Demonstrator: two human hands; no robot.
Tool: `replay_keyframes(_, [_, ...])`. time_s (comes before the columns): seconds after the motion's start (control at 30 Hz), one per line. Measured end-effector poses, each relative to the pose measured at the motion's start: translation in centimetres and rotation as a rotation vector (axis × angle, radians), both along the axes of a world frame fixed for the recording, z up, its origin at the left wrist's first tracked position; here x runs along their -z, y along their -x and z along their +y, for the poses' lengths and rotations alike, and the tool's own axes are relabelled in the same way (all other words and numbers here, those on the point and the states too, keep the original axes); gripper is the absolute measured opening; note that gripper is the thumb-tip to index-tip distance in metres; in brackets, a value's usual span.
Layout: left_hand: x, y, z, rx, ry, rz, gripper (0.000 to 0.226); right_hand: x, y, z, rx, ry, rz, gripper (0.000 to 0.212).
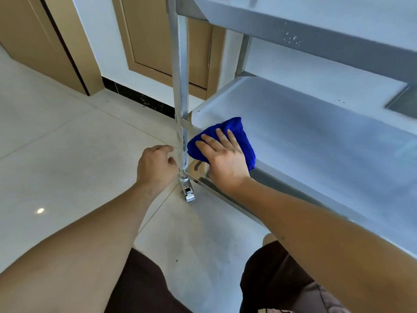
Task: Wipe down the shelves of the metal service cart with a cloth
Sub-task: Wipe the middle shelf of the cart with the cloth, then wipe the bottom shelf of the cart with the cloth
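Fingers of your right hand [222,159] lie flat, pressing the blue cloth [234,136] onto the lower shelf [316,141] near its left corner; your left hand [155,166] curls round the cart post [181,86].

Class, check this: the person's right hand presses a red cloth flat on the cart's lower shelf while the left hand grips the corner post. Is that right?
Not quite: the cloth is blue, not red, as the head view shows. The right hand does press it on the lower shelf, and the left hand grips the corner post.
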State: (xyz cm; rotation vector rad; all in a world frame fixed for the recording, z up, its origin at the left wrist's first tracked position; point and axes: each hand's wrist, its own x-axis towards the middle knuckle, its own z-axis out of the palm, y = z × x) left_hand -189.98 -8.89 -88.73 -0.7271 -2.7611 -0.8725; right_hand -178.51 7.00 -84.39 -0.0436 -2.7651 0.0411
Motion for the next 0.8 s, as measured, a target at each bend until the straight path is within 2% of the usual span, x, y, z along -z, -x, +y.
replay_keyframes(0.1, [0.4, 0.2, 1.5, 0.010, -0.018, -0.030, 0.035, 2.4, -2.6, 0.0, -0.132, -0.043, 0.115, 0.049])
replay_keyframes(0.2, [1.4, -0.2, 3.2, 0.035, -0.023, -0.062, 0.034, 5.7, -4.2, 0.1, -0.184, 0.004, 0.071, 0.056])
replay_keyframes(0.4, [6.3, -1.1, 4.2, 0.156, 0.050, -0.082, 0.033, 11.5, -5.0, 1.0, -0.027, 0.173, -0.119, 0.062])
replay_keyframes(0.57, [9.4, -0.7, 4.2, 0.220, 0.083, -0.069, 0.031, 12.4, -2.8, 2.5, 0.125, 0.283, -0.213, 0.058])
replay_keyframes(0.7, [10.8, 0.5, 4.7, 0.270, 0.089, -0.049, 0.030, 11.2, 0.2, 4.5, 0.303, 0.362, -0.014, 0.058])
replay_keyframes(0.77, [11.5, 1.4, 5.1, 0.268, 0.062, -0.035, 0.031, 11.7, 1.4, 4.9, 0.319, 0.344, 0.090, 0.048])
replay_keyframes(0.8, [11.9, 1.7, 5.3, 0.268, 0.041, -0.019, 0.030, 12.5, 1.8, 4.9, 0.321, 0.331, 0.055, 0.043])
